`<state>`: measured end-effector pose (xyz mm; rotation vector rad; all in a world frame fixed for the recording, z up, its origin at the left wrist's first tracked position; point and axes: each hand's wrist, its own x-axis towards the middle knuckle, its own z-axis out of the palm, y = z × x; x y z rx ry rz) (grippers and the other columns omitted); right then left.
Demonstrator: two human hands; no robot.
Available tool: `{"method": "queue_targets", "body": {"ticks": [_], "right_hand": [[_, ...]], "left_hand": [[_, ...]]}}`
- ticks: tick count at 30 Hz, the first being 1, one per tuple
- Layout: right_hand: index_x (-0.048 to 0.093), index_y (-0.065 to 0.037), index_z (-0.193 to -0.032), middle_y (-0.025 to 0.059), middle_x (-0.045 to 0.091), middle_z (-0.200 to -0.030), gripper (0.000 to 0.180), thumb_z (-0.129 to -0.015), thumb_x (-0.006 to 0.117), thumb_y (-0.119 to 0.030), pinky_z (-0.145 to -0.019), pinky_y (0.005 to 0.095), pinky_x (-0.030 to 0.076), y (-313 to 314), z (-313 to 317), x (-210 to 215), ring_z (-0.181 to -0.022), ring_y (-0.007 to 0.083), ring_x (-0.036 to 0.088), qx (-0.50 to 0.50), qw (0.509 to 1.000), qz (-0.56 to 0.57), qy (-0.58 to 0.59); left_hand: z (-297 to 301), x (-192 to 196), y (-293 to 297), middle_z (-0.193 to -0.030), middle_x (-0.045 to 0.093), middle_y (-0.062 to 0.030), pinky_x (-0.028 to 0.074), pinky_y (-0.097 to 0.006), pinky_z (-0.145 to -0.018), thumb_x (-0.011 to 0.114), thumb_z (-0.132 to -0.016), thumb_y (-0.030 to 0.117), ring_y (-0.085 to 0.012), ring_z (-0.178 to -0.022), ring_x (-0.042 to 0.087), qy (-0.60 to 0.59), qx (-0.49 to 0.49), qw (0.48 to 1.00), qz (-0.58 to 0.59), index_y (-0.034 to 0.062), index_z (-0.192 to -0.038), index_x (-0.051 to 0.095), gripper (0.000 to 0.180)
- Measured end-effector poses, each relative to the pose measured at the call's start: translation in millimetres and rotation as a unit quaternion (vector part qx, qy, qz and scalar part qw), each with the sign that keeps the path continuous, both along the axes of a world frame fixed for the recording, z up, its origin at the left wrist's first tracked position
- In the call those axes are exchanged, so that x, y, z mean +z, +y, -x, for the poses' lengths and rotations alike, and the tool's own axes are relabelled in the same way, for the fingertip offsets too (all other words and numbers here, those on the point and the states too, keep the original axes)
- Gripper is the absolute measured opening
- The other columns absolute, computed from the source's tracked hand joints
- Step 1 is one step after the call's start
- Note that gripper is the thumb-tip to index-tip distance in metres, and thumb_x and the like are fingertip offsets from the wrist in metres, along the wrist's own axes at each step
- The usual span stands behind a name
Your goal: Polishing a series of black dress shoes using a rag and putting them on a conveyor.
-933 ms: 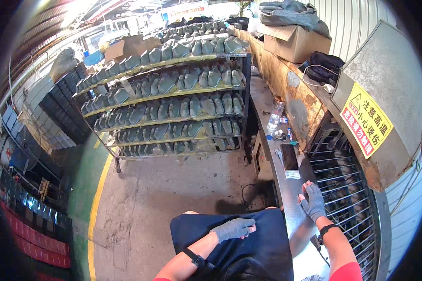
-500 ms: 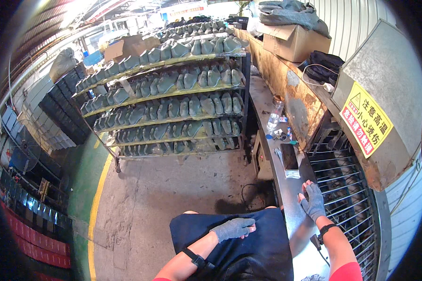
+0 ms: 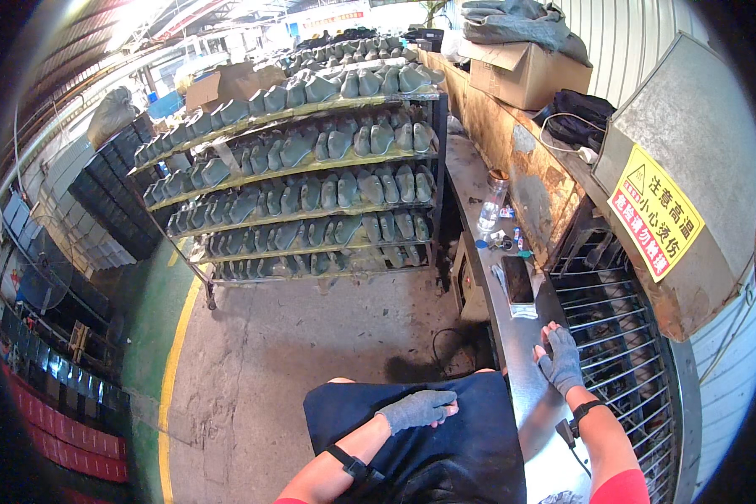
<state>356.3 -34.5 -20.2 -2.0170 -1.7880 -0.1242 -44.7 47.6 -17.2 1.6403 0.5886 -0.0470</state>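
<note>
My left hand (image 3: pixel 417 409), in a grey fingerless glove, lies flat on the dark blue apron (image 3: pixel 470 445) over my lap and holds nothing. My right hand (image 3: pixel 559 359), gloved the same way, rests palm down with fingers spread on the metal bench (image 3: pixel 525 395) at the edge of a wire conveyor grate (image 3: pixel 622 344). Nothing is in that hand either. A dark phone (image 3: pixel 518 279) lies on the bench just beyond the right hand.
A wheeled rack (image 3: pixel 311 181) full of grey-green shoe soles stands ahead on the concrete floor. A plastic bottle (image 3: pixel 490 210) and small items sit farther along the bench. A metal machine housing with a yellow warning sign (image 3: pixel 657 220) is at right. Cardboard boxes (image 3: pixel 521 71) sit on top.
</note>
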Motion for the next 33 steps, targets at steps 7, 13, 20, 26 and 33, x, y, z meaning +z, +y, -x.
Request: {"method": "queue_targets", "body": {"ticks": [7,13,20,26,33], "right_hand": [[0.063,-0.004,-0.142,0.0232,0.060,-0.149,0.057,-0.091,0.075,-0.028,-0.122,0.0487,0.041,2.1,2.0,-2.7,-0.142,0.0425,0.054,0.001,1.000,-0.013,-0.006],[0.062,-0.002,-0.141,0.0238,0.060,-0.150,0.057,-0.092,0.074,-0.028,-0.123,0.0488,0.041,1.6,-1.9,-6.1,-0.142,0.0424,0.053,0.005,1.000,-0.014,-0.016],[0.063,-0.002,-0.141,0.0239,0.060,-0.150,0.057,-0.092,0.074,-0.028,-0.123,0.0494,0.040,1.6,-0.9,-5.3,-0.142,0.0424,0.053,0.007,1.000,-0.016,-0.012],[0.063,-0.002,-0.140,0.0240,0.060,-0.149,0.056,-0.092,0.073,-0.028,-0.122,0.0494,0.041,1.0,-1.2,-5.3,-0.142,0.0428,0.054,0.005,1.000,-0.019,-0.014],[0.064,-0.004,-0.142,0.0243,0.060,-0.150,0.058,-0.091,0.077,-0.029,-0.123,0.0487,0.040,1.1,-1.1,-4.5,-0.143,0.0422,0.053,0.000,1.000,-0.010,-0.002]], "left_hand": [[1.7,-1.2,0.2,-0.082,0.065,-0.0029,0.056,-0.032,-0.069,0.056,-0.110,0.034,-0.0131,-0.070,0.064,-0.006,-0.003,1.000,-0.016,0.0090,-0.111,0.063,0.026],[0.2,-0.4,0.6,-0.083,0.065,-0.0029,0.055,-0.032,-0.069,0.057,-0.111,0.033,-0.0131,-0.070,0.062,0.001,-0.005,1.000,-0.007,0.0083,-0.111,0.063,0.026],[0.5,-5.8,1.2,-0.082,0.066,-0.0032,0.056,-0.032,-0.068,0.056,-0.111,0.036,-0.0130,-0.069,0.064,-0.008,-0.003,1.000,-0.002,0.0081,-0.113,0.064,0.029],[0.8,-1.6,1.4,-0.083,0.066,-0.0032,0.057,-0.033,-0.070,0.055,-0.111,0.037,-0.0135,-0.070,0.064,-0.007,-0.007,1.000,-0.021,0.0087,-0.112,0.063,0.029],[1.1,-3.0,1.4,-0.083,0.066,-0.0028,0.057,-0.032,-0.070,0.055,-0.111,0.035,-0.0131,-0.071,0.064,-0.006,-0.011,1.000,-0.027,0.0091,-0.111,0.063,0.027]]}}
